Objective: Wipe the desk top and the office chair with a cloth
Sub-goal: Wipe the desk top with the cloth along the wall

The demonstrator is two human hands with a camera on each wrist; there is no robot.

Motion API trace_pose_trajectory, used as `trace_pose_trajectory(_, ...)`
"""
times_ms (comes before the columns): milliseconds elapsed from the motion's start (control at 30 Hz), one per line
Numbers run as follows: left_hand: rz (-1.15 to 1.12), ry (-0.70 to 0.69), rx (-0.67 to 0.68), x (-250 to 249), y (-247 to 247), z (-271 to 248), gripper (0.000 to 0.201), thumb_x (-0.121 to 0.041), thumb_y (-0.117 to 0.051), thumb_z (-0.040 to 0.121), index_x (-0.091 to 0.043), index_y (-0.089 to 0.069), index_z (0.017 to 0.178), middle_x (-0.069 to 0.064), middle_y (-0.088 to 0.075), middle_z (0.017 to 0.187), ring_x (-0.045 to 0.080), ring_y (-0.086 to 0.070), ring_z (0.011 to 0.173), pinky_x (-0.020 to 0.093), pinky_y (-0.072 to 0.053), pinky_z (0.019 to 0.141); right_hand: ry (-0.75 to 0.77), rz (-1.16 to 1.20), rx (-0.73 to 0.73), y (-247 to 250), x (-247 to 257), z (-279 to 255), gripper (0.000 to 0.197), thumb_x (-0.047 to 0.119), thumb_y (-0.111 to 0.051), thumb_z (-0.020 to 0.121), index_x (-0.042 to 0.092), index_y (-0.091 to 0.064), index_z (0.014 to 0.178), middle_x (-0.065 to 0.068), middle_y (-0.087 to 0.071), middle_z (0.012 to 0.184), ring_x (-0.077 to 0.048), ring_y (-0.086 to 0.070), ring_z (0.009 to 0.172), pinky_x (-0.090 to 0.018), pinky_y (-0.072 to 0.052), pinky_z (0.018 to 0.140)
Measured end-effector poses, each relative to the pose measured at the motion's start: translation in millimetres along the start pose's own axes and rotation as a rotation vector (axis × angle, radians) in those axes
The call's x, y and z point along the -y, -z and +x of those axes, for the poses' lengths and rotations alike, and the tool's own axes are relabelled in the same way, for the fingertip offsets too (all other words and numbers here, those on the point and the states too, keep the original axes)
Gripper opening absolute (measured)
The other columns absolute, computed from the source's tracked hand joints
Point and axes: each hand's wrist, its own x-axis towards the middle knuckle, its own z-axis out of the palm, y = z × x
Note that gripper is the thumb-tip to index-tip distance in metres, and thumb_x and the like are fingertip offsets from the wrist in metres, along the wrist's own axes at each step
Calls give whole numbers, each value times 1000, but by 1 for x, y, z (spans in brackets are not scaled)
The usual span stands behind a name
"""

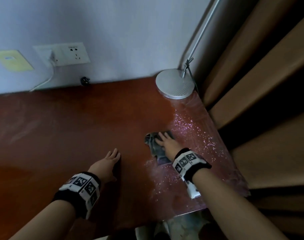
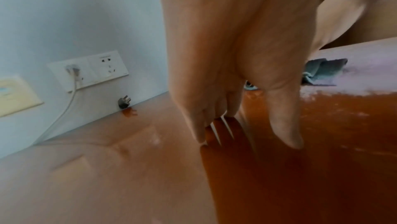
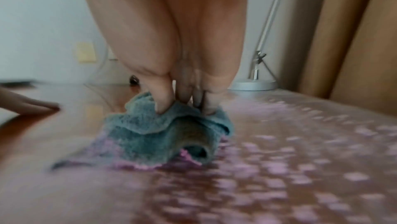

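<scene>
The reddish-brown desk top (image 1: 70,127) fills the head view. A grey-blue cloth (image 1: 152,146) (image 3: 150,136) lies crumpled on its right part. My right hand (image 1: 162,138) (image 3: 184,105) presses down on the cloth with spread, fairly straight fingers. My left hand (image 1: 114,155) (image 2: 244,136) rests flat on the bare desk to the left of the cloth, holding nothing. The cloth (image 2: 322,71) also shows beyond the left thumb. Pale pinkish speckles (image 1: 191,132) cover the desk's right strip around the cloth. No office chair is recognisable.
A silver lamp base (image 1: 175,84) (image 3: 253,84) stands at the back right corner, its pole leaning up. Brown curtains (image 1: 251,84) hang just past the right edge. The wall holds a socket plate (image 1: 66,53) with a white cable; a loose dark plug (image 1: 85,80) lies at the desk's back edge.
</scene>
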Motion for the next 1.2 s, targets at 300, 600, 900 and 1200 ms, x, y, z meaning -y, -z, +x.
trace_pose_trajectory(300, -82, 52, -56, -16, -29, -26, 79, 3, -43, 92, -14, 7, 151, 2, 18, 157, 18, 6, 146, 30, -28, 112, 421, 103, -18, -43, 109, -47, 60, -2, -35, 95, 17, -18, 150, -2, 9, 158, -22, 12, 145, -40, -16, 116)
trace_pose_trajectory(600, -110, 72, -105, -21, -61, -56, 91, -2, -56, 86, -17, 6, 151, -2, 19, 156, 14, 5, 146, 30, -36, 107, 180, 43, -77, -34, 52, -46, 73, -3, -40, 93, 19, -1, 151, -4, 15, 157, -27, 13, 144, -38, -20, 115)
trace_pose_trajectory(900, -132, 99, -135, -30, -69, -66, 85, 10, -41, 85, -17, 7, 151, -1, 19, 156, 14, 4, 146, 29, -37, 106, 152, 139, -83, -43, 18, -52, 80, -16, -37, 86, 21, -8, 151, -2, 12, 158, -23, 9, 145, -34, -19, 115)
trace_pose_trajectory(1200, -139, 78, -157, -25, -78, -66, 81, 9, -39, 88, -17, 6, 151, -1, 19, 156, 13, 3, 146, 30, -37, 106, 487, 44, -83, -87, 113, -96, 66, -1, -37, 92, 16, -11, 151, -4, 11, 157, -23, 15, 144, -35, -1, 117)
